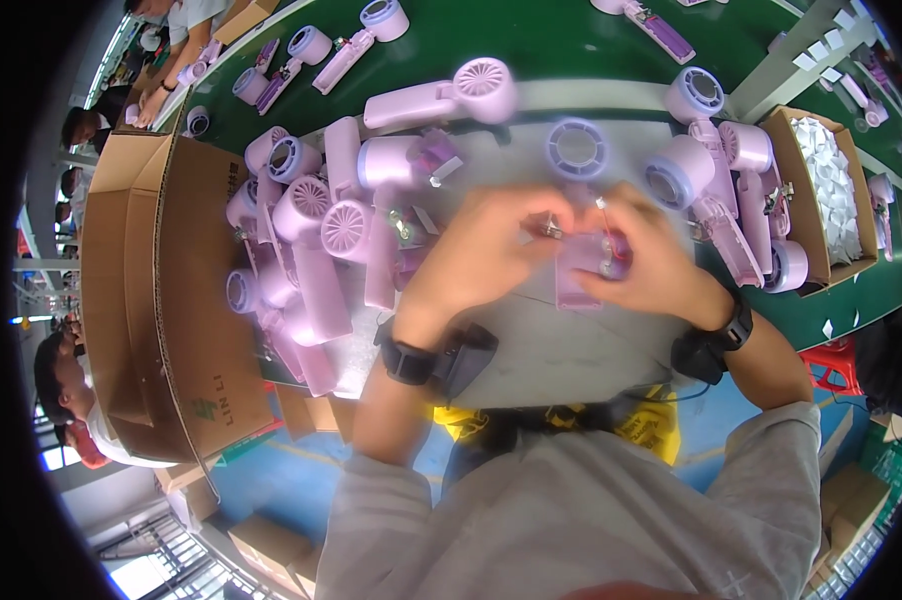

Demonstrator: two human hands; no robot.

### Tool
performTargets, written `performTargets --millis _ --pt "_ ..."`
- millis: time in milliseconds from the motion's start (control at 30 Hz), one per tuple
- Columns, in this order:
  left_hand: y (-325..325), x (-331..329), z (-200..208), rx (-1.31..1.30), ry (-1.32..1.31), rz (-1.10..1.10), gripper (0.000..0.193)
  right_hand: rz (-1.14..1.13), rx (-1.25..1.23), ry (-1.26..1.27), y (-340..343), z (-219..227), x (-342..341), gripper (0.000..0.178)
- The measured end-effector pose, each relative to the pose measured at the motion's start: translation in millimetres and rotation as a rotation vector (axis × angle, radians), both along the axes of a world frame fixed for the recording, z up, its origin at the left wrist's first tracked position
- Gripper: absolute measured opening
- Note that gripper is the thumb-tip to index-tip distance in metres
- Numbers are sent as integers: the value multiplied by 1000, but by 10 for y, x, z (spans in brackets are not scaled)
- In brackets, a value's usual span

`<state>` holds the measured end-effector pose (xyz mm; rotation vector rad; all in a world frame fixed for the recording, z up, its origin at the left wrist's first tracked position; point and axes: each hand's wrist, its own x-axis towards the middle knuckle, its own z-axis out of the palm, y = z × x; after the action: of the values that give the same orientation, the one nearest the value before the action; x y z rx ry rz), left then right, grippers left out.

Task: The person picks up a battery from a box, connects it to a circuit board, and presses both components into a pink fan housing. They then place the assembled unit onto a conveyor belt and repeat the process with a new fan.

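In front of me on the grey work mat lies a pink handheld fan (577, 124), its round head away from me and its handle (575, 293) open toward me. Red wire (608, 248) and small inner parts show in the handle. My left hand (483, 245) is closed in a pinch at the handle's left side, by a small metallic part (550, 228); whether it grips that part is blurred. My right hand (663, 262) curls round the handle's right side, thumb near its lower end and fingers by a small white piece (601, 203).
Pink fans and housings (311, 205) are heaped at my left, with a large cardboard box (196, 300) beyond. More fans (716, 170) stand at right beside a carton (783, 150) of white pieces (826, 190). A grey post (786, 70) rises behind. Other people work at far left.
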<state>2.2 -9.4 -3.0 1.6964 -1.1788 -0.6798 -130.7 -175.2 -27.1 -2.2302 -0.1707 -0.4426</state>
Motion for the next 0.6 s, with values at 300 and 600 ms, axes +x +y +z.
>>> performTargets --millis 300,600 --pt "111 -16 86 29 93 -53 20 54 38 -177 76 47 -103 22" --pt "96 -17 70 38 153 -54 18 47 211 -76 19 54 -76 9"
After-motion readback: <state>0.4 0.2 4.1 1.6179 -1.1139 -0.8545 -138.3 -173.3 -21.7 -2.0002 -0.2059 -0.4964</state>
